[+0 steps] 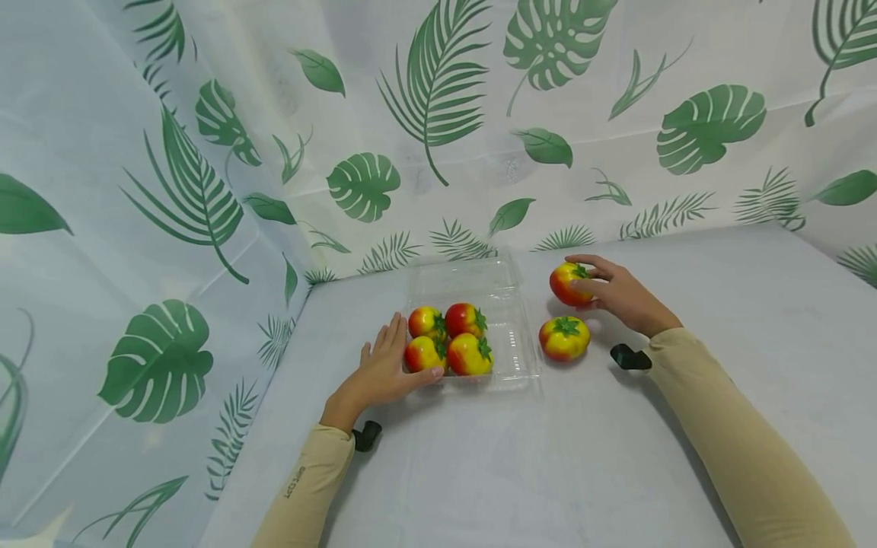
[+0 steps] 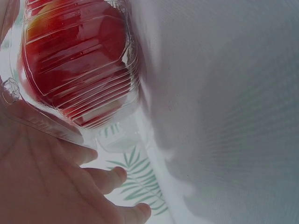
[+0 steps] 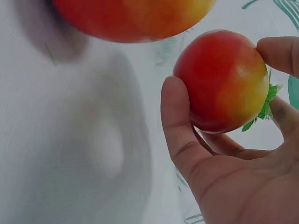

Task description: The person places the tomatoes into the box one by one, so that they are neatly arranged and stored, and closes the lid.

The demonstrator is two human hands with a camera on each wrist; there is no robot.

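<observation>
My right hand [image 1: 620, 297] holds a red-and-yellow tomato [image 3: 222, 81] with a green leafy top, thumb and fingertips spread around its sides. Just in front of it, a second tomato [image 1: 565, 339] rests on the table, leafy top up. To the left, a clear plastic clamshell box [image 1: 510, 350] lies with its lid folded back and several tomatoes [image 1: 470, 355] in its left part. Along the box's left side lies my left hand [image 1: 384, 369], fingers straight and thumb reaching across the front corner. The left wrist view shows red tomatoes [image 2: 79, 56] through the ribbed plastic wall.
A pale cloth covers the table [image 1: 479, 472]. The box's clear lid [image 1: 466, 278] spreads toward the back. Behind and at the left hangs a white curtain [image 1: 274, 46] with green leaf prints, meeting the table's far edge. Each wrist carries a small black camera [image 1: 630, 358].
</observation>
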